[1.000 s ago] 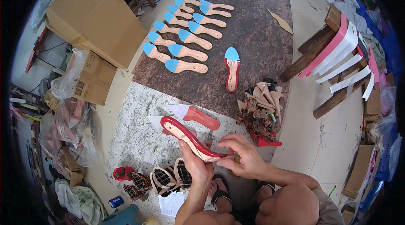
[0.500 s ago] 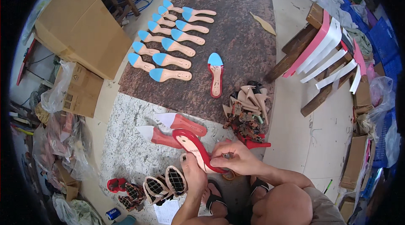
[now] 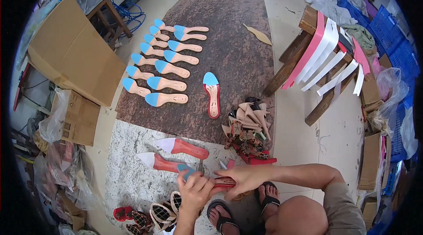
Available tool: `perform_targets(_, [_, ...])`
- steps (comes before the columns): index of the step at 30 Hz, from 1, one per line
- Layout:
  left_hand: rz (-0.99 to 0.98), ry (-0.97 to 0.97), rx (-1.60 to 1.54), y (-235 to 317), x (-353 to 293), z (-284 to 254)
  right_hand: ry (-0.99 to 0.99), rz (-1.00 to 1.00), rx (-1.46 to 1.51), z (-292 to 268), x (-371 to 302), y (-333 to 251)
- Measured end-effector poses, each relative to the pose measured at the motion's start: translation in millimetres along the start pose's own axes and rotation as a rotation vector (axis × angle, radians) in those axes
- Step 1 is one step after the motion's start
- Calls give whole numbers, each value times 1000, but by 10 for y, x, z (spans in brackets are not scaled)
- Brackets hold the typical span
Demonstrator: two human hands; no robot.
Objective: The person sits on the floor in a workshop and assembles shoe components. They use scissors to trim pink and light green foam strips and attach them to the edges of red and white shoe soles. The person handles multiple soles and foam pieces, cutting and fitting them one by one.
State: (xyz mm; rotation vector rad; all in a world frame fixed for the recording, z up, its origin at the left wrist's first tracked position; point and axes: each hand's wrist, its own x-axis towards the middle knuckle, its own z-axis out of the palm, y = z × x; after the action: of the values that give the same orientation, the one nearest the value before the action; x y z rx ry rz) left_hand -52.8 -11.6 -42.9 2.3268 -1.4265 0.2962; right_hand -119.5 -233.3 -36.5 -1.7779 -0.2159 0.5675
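Both hands hold one shoe insole between them, low in front of me. Its red-edged heel end shows between the hands, and its blue toe sticks out beyond my left fingers. My left hand closes on the toe half. My right hand grips the heel half, fingers over the top; much of the insole is hidden. Just beyond lie two red insoles with white pointed tips. A small pointed grey and pink thing, too unclear to name, is beside my right fingers.
Rows of beige insoles with blue toes lie on the dark board. A red-edged one lies apart. Shoe heels and patterned pieces are heaped near my right arm. Strips hang from a wooden stool. Cartons stand left.
The insole has been turned over: its beige face showed before, now its blue toe points left. My left hand has shifted to the toe half. The whole view has tilted upward.
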Motion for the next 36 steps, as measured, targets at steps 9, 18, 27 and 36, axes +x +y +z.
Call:
perform_targets(9, [-564, 129, -388, 112, 33, 88, 1163, 287, -208, -1698, 814, 951])
perform_targets(18, [-742, 50, -375, 290, -91, -122, 1151, 668, -223, -2113, 1684, 1583])
perform_targets(27, [-736, -9, -421, 457, 55, -150, 1055, 322, -247, -2306, 1094, 1886])
perform_targets(36, [-610, -77, -312, 343, 123, -303, 1500, -160, -701, -2108, -1917, -605])
